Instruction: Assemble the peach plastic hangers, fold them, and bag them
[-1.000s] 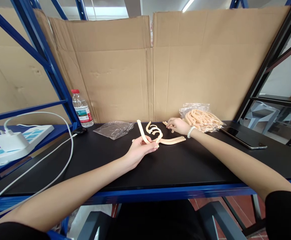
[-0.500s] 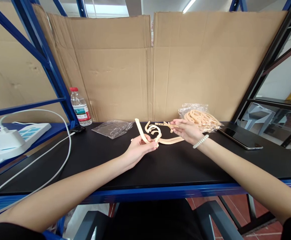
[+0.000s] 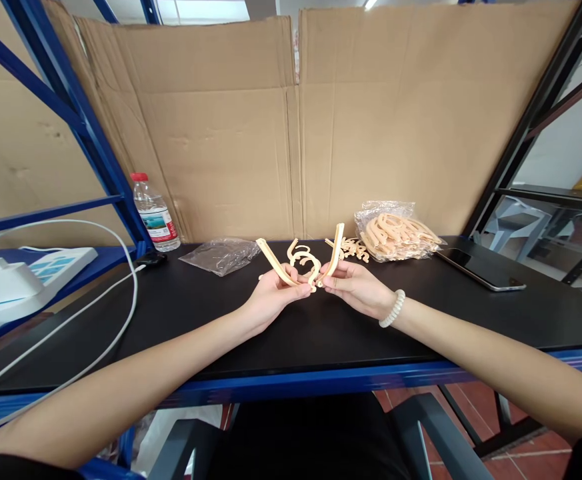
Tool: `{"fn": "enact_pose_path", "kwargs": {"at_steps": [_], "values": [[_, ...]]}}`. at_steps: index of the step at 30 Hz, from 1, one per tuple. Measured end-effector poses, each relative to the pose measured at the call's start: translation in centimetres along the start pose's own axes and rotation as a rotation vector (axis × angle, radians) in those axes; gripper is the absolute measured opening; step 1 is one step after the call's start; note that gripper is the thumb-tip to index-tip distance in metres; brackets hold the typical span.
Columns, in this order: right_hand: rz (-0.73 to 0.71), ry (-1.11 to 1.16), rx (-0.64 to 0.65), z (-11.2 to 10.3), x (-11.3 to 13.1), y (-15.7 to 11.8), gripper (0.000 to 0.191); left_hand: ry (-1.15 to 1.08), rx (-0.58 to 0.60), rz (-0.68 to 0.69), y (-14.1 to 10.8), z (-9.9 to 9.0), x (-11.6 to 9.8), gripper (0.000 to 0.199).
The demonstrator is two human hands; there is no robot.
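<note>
My left hand (image 3: pixel 273 300) is closed on a pale wooden strip (image 3: pixel 269 255), curved and tilted up to the left. Facing it, my right hand (image 3: pixel 359 289) pinches a second pale wooden strip (image 3: pixel 338 241), which leans slightly right. Their lower ends come close together between my fingertips; whether they touch I cannot tell. Pale curled wooden pieces (image 3: pixel 297 250) show between and behind the hands, some partly covered by my fingers. Small wavy wooden pieces (image 3: pixel 357 249) lie on the black tabletop (image 3: pixel 291 343) just beyond my right hand.
A clear bag of pale wooden pieces (image 3: pixel 398 237) lies at the back right, beside a phone (image 3: pixel 481 269). An empty plastic bag (image 3: pixel 221 256) and a water bottle (image 3: pixel 157 213) are at the back left. A power strip (image 3: pixel 61 273) with white cables is at far left; cardboard (image 3: pixel 221 133) walls the back.
My right hand has moved left and toward me, from among the pieces on the table, and now holds a raised wooden strip beside the left one. My left hand keeps its hold.
</note>
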State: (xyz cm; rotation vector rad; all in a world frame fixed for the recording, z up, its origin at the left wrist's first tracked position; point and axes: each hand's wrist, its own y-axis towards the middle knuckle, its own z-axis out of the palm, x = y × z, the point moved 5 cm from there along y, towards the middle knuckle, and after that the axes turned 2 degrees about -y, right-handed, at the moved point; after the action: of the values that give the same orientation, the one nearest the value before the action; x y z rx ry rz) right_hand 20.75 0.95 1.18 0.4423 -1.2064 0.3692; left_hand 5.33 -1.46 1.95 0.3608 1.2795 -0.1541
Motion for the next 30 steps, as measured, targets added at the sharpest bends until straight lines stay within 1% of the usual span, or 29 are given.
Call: {"fn": "enact_pose_path", "kwargs": {"at_steps": [3,6,10,16,22,30], "values": [[-0.034,-0.072,0.068,0.4,0.0,0.0,0.028,0.025,0.003,0.03,0.0,-0.1,-0.1,0.035],[-0.074,-0.11,0.062,0.3,0.3,0.0,0.031,0.062,0.015,0.047,0.0,-0.1,-0.2,0.034],[-0.06,-0.132,0.083,0.4,0.5,-0.1,0.034,0.1,0.011,0.063,-0.2,-0.1,-0.3,0.033],[-0.126,-0.215,0.114,0.7,0.8,-0.1,0.03,0.152,-0.001,0.059,-0.3,-0.1,-0.4,0.033],[-0.198,-0.343,0.13,1.0,1.3,-0.4,0.025,0.225,-0.006,0.064,-0.5,0.2,-0.6,0.033],[-0.213,-0.345,0.103,1.4,1.4,-0.5,0.025,0.228,-0.026,0.144,-0.7,0.5,-0.9,0.033]]}}
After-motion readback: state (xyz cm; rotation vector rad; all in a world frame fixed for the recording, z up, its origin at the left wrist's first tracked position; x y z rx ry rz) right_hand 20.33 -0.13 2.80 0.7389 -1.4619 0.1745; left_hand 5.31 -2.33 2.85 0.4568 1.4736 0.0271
